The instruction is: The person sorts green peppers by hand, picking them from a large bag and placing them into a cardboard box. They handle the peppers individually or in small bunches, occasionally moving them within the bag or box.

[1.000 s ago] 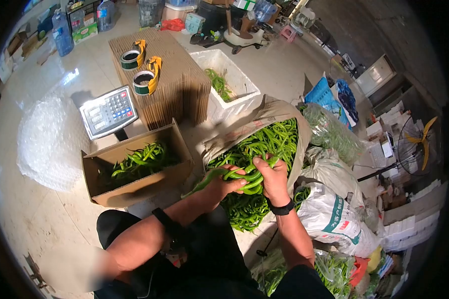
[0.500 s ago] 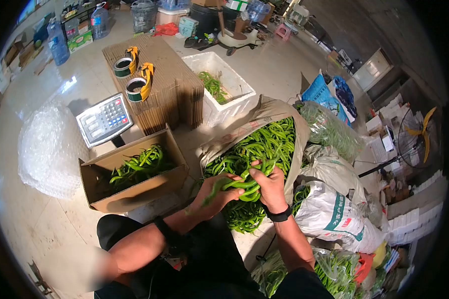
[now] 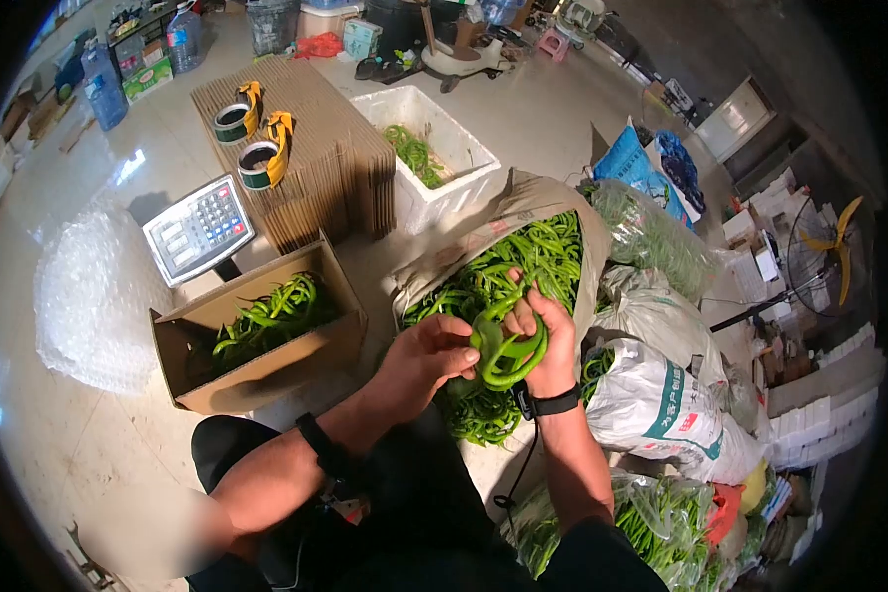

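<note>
My right hand point(image 3: 551, 340) grips a bunch of long green peppers point(image 3: 503, 347), curled in a loop, over an open sack of green peppers point(image 3: 538, 259). My left hand point(image 3: 426, 355) touches the same bunch from the left, fingers closed on its side. A cardboard box point(image 3: 266, 370) partly filled with green peppers point(image 3: 266, 316) stands to the left of the hands, on a scale whose display point(image 3: 198, 229) faces up behind it.
A white foam box point(image 3: 459, 148) with some peppers sits behind the sack. A stack of flat cardboard point(image 3: 316, 148) carries two tape dispensers point(image 3: 257, 138). Bubble wrap point(image 3: 94, 296) lies at left. More sacks point(image 3: 661, 405) and bagged peppers point(image 3: 661, 523) crowd the right.
Both hands lifted the pepper bunch slightly and turned it; the peppers now curl in a loop in my right hand. The view shifted a little.
</note>
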`<state>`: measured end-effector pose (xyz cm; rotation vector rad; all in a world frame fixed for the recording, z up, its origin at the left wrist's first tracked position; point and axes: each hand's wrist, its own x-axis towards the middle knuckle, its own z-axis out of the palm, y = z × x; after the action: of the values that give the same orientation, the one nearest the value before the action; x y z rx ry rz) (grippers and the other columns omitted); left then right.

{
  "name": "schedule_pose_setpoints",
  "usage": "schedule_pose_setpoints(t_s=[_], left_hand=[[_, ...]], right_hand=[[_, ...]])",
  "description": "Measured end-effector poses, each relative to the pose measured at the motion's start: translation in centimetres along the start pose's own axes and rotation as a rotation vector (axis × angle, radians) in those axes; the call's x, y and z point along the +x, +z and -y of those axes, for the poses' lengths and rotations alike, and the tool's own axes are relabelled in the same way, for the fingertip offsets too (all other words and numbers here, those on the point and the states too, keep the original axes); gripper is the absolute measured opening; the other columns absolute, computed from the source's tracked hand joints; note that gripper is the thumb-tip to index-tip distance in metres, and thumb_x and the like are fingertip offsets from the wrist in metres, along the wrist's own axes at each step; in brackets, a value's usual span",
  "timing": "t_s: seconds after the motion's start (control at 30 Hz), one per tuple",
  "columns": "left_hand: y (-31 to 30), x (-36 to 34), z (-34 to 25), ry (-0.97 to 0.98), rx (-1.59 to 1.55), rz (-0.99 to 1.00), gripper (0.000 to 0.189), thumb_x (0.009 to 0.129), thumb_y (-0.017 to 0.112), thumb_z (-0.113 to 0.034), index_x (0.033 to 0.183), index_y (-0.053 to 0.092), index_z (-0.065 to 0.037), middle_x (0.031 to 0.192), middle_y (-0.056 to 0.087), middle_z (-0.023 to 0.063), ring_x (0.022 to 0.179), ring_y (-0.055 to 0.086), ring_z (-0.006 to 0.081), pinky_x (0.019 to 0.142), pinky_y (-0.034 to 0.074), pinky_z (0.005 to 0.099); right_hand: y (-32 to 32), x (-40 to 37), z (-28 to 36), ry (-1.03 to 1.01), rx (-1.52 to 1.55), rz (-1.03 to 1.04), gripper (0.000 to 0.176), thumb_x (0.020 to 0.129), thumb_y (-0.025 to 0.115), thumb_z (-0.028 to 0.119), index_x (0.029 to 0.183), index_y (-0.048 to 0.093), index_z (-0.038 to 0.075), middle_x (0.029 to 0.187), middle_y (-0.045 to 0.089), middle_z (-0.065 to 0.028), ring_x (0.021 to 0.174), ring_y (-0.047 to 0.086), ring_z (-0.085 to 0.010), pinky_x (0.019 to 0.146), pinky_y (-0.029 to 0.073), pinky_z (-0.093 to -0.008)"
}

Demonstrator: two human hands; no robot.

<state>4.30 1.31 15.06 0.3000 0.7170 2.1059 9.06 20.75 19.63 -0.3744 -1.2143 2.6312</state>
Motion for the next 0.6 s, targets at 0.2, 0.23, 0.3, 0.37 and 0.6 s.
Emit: schedule_pose_setpoints(t_s=[0.2, 0.23, 0.3, 0.37, 0.6], left_hand=[[-0.6, 0.2, -0.6, 0.006, -0.062, 0.009, 0.037, 0.081, 0.064, 0.006, 0.114, 0.055, -0.006, 0.103, 0.061, 0.0082, 0.082, 0.058, 0.0154, 0.072, 0.048, 0.0298], [-0.6, 0.3, -0.7, 0.007, -0.098, -0.010, 0.041, 0.080, 0.062, 0.009, 0.118, 0.054, -0.005, 0.102, 0.061, 0.0096, 0.080, 0.057, 0.0156, 0.070, 0.048, 0.0294], [-1.0, 0.3, -1.1, 0.008, -0.042, -0.003, 0.044, 0.080, 0.061, 0.009, 0.122, 0.054, -0.004, 0.105, 0.063, 0.0098, 0.087, 0.059, 0.0164, 0.075, 0.048, 0.0293], [-1.1, 0.1, -1.5, 0.011, 0.016, 0.005, 0.047, 0.081, 0.059, 0.008, 0.126, 0.054, -0.003, 0.107, 0.065, 0.0099, 0.093, 0.062, 0.0172, 0.080, 0.049, 0.0291], [-1.0, -0.6, -3.5, 0.101, 0.220, 0.021, 0.047, 0.082, 0.061, 0.008, 0.128, 0.056, 0.002, 0.108, 0.066, 0.0088, 0.093, 0.061, 0.0154, 0.080, 0.049, 0.0284]], right_hand=[[0.4, 0.1, 1.4, 0.014, 0.127, 0.205, 0.040, 0.095, 0.053, 0.015, 0.131, 0.054, -0.002, 0.059, 0.039, 0.0020, 0.051, 0.033, -0.0096, 0.052, 0.028, -0.0273], [0.2, 0.1, 1.9, -0.020, 0.172, 0.240, 0.041, 0.095, 0.052, 0.016, 0.131, 0.054, -0.002, 0.059, 0.038, 0.0020, 0.050, 0.031, -0.0095, 0.051, 0.027, -0.0275], [-0.6, 0.3, 2.8, -0.096, 0.215, 0.313, 0.042, 0.096, 0.050, 0.017, 0.133, 0.053, -0.003, 0.060, 0.038, 0.0019, 0.048, 0.028, -0.0095, 0.049, 0.024, -0.0279], [-1.5, 0.2, 4.0, -0.137, 0.230, 0.352, 0.042, 0.096, 0.049, 0.017, 0.133, 0.052, -0.003, 0.060, 0.039, 0.0018, 0.048, 0.027, -0.0094, 0.049, 0.024, -0.0278], [-5.2, -1.0, 8.3, -0.325, 0.254, 0.455, 0.041, 0.101, 0.044, 0.017, 0.137, 0.049, -0.003, 0.063, 0.041, 0.0014, 0.047, 0.028, -0.0078, 0.048, 0.024, -0.0267]])
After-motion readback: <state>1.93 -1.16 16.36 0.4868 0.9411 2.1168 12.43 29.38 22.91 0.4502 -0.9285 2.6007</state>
